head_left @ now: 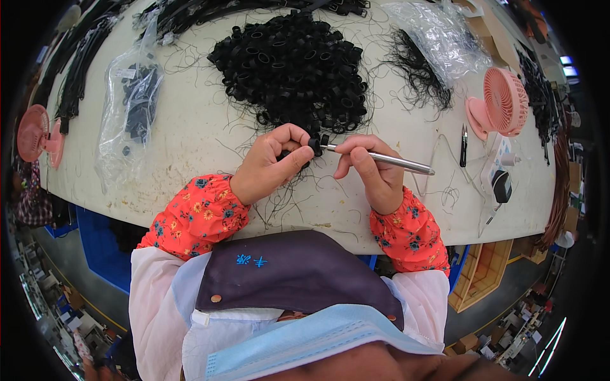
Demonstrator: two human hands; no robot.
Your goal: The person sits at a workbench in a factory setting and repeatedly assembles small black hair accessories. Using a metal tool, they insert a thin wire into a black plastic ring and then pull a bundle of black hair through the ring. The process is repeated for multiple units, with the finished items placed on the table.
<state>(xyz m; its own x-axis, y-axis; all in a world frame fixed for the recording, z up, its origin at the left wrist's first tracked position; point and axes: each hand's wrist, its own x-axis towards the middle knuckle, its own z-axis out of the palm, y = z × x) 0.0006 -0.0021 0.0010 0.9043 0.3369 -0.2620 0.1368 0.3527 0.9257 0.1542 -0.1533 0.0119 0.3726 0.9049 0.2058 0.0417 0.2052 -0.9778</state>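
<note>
Between the thumb and fingers of my left hand [272, 161] is a small black loop [316, 146], like a belt keeper. My right hand [373, 166] is closed around a slim silver pen-shaped metal tool [400, 163]. Its thin tip reaches to the loop; whether it goes inside, I cannot tell. Just beyond my hands rises a large heap of black loops [292, 66]. Loose black threads lie around the heap and under my wrists.
Clear plastic bags [129, 117] lie left and far right, the right one beside a tangle of black threads [422, 66]. Pink fans [502, 98] stand at both sides. Near the right one lie black snips [464, 146] and a power strip [499, 159]. Black straps [190, 19] line the far edge.
</note>
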